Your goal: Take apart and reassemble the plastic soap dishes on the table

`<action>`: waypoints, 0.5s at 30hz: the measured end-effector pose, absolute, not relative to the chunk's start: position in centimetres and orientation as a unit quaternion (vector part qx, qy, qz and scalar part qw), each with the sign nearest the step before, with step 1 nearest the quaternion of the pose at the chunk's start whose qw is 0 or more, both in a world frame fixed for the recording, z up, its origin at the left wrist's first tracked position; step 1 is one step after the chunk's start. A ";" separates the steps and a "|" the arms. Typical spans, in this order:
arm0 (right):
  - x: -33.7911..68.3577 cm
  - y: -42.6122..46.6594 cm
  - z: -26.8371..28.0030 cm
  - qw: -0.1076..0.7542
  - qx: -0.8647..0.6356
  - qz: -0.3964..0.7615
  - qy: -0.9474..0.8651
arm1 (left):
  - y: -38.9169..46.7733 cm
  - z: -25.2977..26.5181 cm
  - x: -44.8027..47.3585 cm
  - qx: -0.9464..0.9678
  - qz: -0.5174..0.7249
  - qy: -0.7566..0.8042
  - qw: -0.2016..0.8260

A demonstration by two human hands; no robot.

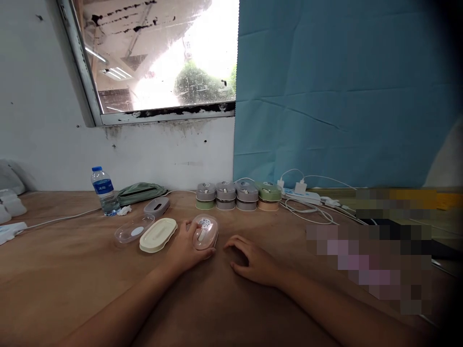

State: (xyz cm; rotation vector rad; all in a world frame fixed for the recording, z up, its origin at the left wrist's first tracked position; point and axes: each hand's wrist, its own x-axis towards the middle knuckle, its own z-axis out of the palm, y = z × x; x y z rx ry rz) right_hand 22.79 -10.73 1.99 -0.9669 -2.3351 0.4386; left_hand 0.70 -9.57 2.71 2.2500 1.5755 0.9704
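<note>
A small pink oval box point(208, 237) with a see-through lid and a patterned round sticker lies flat on the table. My left hand point(186, 248) grips its left side, fingers on the far edge and thumb along the near edge. Just right of the box, my right hand point(256, 262) rests on the table, fingers curved and apart from the thumb, holding nothing. Left of my left hand sits a cream oval tray point(158, 235), its edge close to my wrist. A clear lid point(125, 231) with a white round sticker and a grey slotted oval piece point(157, 207) lie beyond it.
Several stacked oval boxes point(225, 195) stand in a row near the wall, ending with a green and orange one point(268, 196). A power strip point(302, 195) with loose white cables lies right. A water bottle point(104, 193) and green pouch point(141, 193) stand back left. The right side is pixelated.
</note>
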 end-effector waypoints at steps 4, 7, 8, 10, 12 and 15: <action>22.6 -10.8 2.0 0.278 -0.354 0.166 -0.878 | -9.3 2.8 0.7 0.760 0.344 0.540 0.113; 22.6 -10.8 2.0 0.278 -0.358 0.167 -0.876 | -9.1 2.8 0.4 0.767 0.346 0.529 0.108; 22.6 -10.8 1.9 0.279 -0.359 0.168 -0.875 | -9.0 2.8 0.2 0.772 0.345 0.524 0.106; 22.6 -10.8 1.9 0.286 -0.359 0.172 -0.871 | -8.9 2.7 0.0 0.784 0.342 0.507 0.104; 22.6 -10.7 1.8 0.304 -0.365 0.176 -0.862 | -8.9 2.7 0.0 0.798 0.340 0.487 0.105; 22.7 -10.5 1.4 0.338 -0.386 0.178 -0.840 | -9.1 2.7 0.2 0.804 0.336 0.478 0.114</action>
